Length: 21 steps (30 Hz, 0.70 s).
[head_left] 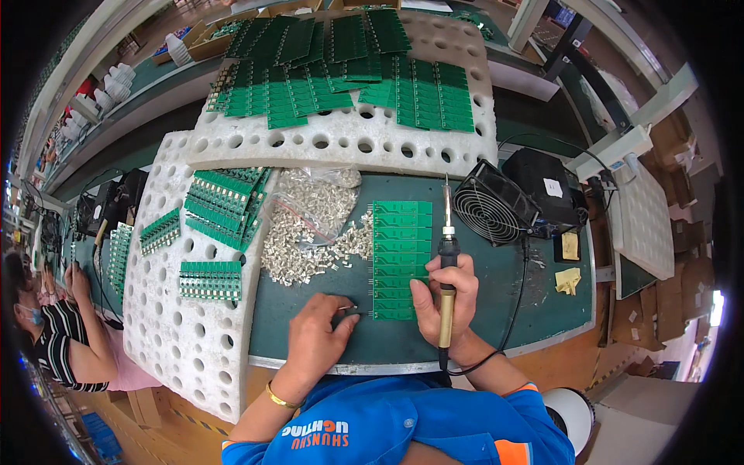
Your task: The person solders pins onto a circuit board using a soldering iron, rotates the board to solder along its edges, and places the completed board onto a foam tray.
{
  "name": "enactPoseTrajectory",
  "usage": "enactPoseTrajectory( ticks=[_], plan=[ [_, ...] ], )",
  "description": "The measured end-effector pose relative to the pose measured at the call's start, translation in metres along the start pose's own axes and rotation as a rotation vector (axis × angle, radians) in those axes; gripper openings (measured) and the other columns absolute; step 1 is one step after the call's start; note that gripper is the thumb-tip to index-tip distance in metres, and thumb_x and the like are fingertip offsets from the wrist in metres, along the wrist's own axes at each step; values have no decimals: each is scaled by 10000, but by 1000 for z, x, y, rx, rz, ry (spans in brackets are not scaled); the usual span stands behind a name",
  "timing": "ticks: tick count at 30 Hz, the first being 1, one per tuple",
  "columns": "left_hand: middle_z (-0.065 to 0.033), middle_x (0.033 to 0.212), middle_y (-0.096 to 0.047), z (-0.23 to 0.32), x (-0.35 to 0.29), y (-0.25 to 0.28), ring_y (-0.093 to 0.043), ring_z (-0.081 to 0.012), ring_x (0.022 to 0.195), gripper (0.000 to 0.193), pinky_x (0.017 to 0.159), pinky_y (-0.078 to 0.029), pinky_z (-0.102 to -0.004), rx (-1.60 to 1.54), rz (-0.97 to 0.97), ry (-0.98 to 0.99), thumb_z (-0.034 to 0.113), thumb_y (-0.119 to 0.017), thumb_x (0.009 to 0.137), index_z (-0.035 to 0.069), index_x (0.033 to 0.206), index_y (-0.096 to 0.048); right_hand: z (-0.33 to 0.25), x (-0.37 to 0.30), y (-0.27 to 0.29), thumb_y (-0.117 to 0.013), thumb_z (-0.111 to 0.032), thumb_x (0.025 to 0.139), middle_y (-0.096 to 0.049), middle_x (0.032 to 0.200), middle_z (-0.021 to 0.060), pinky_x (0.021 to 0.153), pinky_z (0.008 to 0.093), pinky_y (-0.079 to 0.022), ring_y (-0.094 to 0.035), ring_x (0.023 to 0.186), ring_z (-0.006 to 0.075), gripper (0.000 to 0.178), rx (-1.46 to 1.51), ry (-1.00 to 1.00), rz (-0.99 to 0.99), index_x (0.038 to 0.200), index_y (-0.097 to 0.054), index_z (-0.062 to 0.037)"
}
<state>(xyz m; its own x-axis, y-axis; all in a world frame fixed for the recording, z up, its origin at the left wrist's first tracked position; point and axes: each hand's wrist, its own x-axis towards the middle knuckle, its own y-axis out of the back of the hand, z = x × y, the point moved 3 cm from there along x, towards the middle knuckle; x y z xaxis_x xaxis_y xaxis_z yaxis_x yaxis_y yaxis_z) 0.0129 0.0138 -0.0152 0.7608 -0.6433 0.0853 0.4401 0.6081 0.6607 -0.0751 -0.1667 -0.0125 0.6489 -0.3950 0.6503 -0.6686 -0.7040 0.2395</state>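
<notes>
at lower centre, right hand (449, 298) grips the iron (447, 249) tip-up, likely sparing the board (401, 252); left hand (318, 327) pinches a dark thing (347, 311) (unclear what).

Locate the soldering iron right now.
Head view, right of centre: the soldering iron is in the right hand, just right of the green circuit board, its tip left of the black fan.

We log a dark green workbench (550, 318) with a pale edge, orange-tan floor (570, 354), striped tape (190, 418) on it. White frame post (528, 23) up top, another bench (155, 75) upper left, cardboard boxes (632, 322) right. We note bright light (717, 304) far right.
</notes>
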Motion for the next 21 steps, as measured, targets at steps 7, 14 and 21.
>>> enactPoseTrajectory(
  ticks=[7, 14, 21],
  plan=[
    [-97, 867, -620, 1, -6, -10, -629, -308, 706, 171, 610, -509, -409, 74, -69, 70, 128, -700, 789, 85, 946, -647, -4, 0, -1, -698, 25, 786, -555, 922, 172, 597, 313, -464, -542, 737, 233, 365, -25, 8, 72, 1062, -468, -38],
    [-111, 830, -620, -3, -5, -16, -630, -313, 705, 138, 609, -502, -398, 126, -50, 60, 68, -701, 763, 60, 890, -645, -6, -3, 0, -704, 23, 781, -566, 917, 171, 593, 322, -467, -547, 726, 242, 378, -21, 18, 62, 1068, -467, -40],
    [-119, 807, -626, -5, -3, -15, -626, -318, 675, 105, 592, -496, -402, 86, -17, 27, 67, -696, 774, 42, 859, -639, -6, 0, 0, -649, 41, 832, -476, 1027, 133, 504, 206, -370, -419, 604, 73, 386, -49, 64, -17, 1109, -403, -68]
  ],
)
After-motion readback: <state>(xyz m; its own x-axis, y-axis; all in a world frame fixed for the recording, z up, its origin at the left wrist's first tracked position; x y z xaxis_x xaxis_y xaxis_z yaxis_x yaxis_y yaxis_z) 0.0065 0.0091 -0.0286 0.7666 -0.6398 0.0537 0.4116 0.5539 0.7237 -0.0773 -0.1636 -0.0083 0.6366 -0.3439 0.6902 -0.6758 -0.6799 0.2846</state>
